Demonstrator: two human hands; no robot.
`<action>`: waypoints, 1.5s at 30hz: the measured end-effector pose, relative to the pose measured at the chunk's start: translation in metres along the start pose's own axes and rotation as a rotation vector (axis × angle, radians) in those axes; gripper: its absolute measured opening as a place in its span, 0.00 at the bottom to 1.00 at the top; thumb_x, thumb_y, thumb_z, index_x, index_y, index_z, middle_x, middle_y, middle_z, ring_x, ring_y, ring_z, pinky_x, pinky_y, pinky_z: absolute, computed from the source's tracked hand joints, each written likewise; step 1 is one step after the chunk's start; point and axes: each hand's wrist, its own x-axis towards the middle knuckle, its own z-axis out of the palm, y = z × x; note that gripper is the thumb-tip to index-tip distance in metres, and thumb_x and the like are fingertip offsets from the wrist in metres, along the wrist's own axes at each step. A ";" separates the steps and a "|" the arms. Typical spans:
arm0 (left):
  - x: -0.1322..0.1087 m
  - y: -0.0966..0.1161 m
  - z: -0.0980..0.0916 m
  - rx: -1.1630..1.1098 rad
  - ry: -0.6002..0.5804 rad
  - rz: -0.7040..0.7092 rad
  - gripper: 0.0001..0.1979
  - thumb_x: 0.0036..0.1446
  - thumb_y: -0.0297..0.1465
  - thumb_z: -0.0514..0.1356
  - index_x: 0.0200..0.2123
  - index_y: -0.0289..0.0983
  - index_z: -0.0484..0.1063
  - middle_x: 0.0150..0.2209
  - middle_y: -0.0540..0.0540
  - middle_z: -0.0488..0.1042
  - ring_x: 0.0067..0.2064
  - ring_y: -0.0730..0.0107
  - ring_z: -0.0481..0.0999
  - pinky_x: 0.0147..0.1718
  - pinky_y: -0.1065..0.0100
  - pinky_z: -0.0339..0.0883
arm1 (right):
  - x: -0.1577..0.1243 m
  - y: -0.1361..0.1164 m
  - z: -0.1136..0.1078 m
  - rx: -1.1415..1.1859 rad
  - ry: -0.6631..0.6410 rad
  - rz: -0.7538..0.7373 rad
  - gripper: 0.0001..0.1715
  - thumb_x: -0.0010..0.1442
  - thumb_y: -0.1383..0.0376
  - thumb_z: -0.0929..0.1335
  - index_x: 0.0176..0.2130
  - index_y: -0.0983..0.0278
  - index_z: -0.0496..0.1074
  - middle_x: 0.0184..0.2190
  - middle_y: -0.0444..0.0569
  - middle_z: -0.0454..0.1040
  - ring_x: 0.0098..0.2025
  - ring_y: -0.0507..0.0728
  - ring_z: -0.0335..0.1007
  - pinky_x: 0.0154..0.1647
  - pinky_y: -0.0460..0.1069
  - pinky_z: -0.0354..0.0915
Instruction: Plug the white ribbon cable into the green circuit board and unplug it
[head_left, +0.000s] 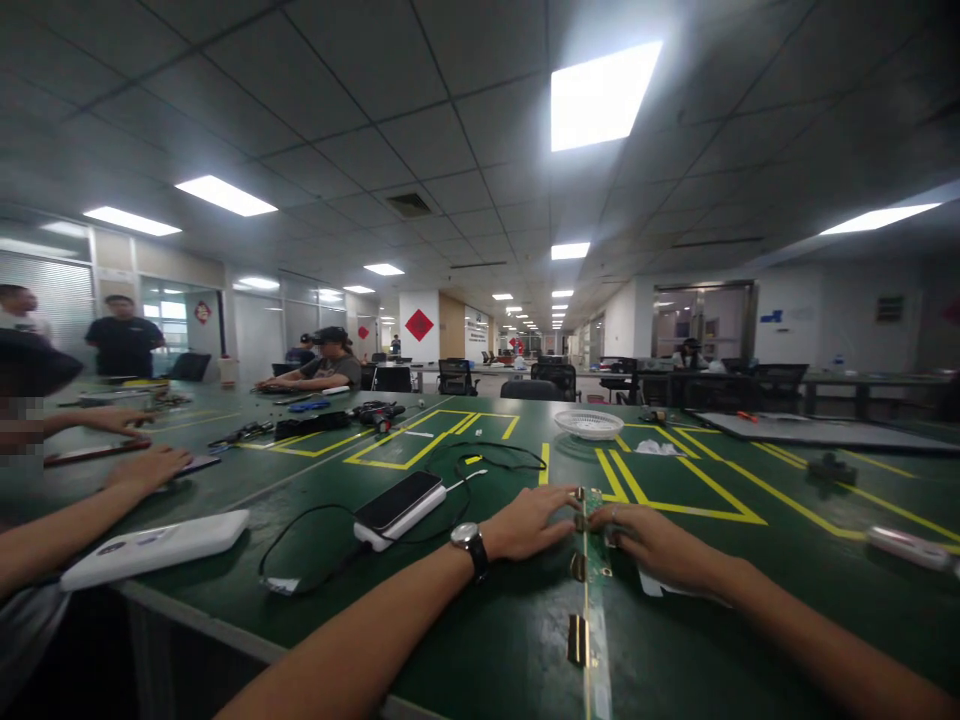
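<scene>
A long narrow green circuit strip (598,610) lies on the green table, running away from me, with several dark-gold tabs (577,640) along its left edge. My left hand (531,522), below a wristwatch (469,540), reaches the strip's far end from the left, its fingertips at the upper tabs. From the right, my right hand (649,535) has its bent fingers on the strip just opposite. What the fingertips of either hand pinch is too small to make out. Under my right hand a piece of white material (651,584) partly shows.
Left of my hands, a phone (401,500) rests on a white block with black cables (300,510). A white basket (589,424) stands farther back. At the left are a white device (157,548) and another person's hands (150,470). A pinkish cylinder (907,548) lies right.
</scene>
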 end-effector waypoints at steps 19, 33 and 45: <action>-0.005 -0.004 -0.003 0.213 0.048 0.008 0.12 0.69 0.36 0.53 0.52 0.41 0.69 0.57 0.46 0.69 0.58 0.63 0.67 0.56 0.62 0.61 | -0.018 0.025 0.001 -0.527 0.032 0.514 0.28 0.68 0.54 0.54 0.42 0.62 0.76 0.43 0.60 0.75 0.48 0.68 0.70 0.46 0.64 0.65; -0.007 -0.001 0.000 0.297 -0.002 -0.023 0.14 0.69 0.38 0.53 0.54 0.41 0.67 0.53 0.46 0.72 0.55 0.60 0.68 0.51 0.60 0.63 | -0.023 0.001 0.017 -0.573 -0.018 0.574 0.32 0.67 0.51 0.54 0.56 0.66 0.70 0.56 0.64 0.68 0.58 0.73 0.62 0.50 0.70 0.62; -0.006 -0.003 -0.001 0.236 -0.001 -0.063 0.17 0.69 0.39 0.52 0.57 0.41 0.66 0.54 0.44 0.71 0.56 0.58 0.68 0.52 0.59 0.63 | -0.028 0.025 0.003 -0.423 -0.023 0.408 0.26 0.68 0.56 0.56 0.56 0.56 0.72 0.50 0.58 0.72 0.52 0.70 0.69 0.51 0.67 0.64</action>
